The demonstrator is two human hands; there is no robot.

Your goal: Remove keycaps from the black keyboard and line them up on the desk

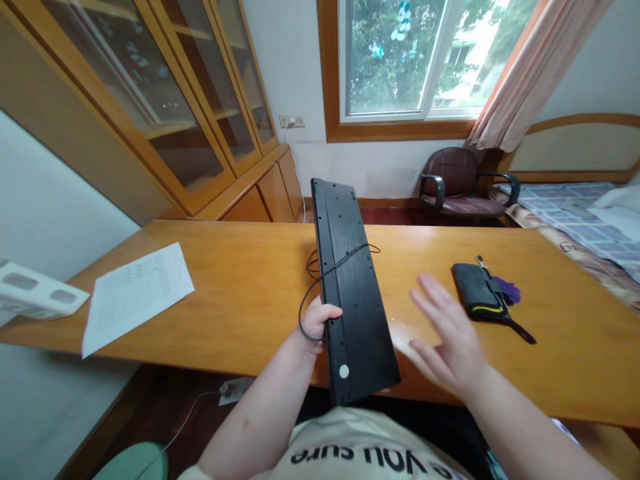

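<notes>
A black keyboard (353, 287) is held up over the wooden desk (240, 287) with its underside facing me and its far end raised. My left hand (318, 319) grips its left edge near the lower end, fingers wrapped round it. The keyboard's black cable (330, 267) loops across its back and down past my left wrist. My right hand (447, 333) hovers just right of the keyboard, fingers stretched out and apart, holding nothing, slightly blurred.
A black pouch with a strap and something purple (483, 297) lies on the desk to the right. A printed sheet (135, 293) and a white device (35, 293) lie at the left. Glass-door cabinets (200, 107), a chair (463, 183) and a bed (585, 213) stand beyond.
</notes>
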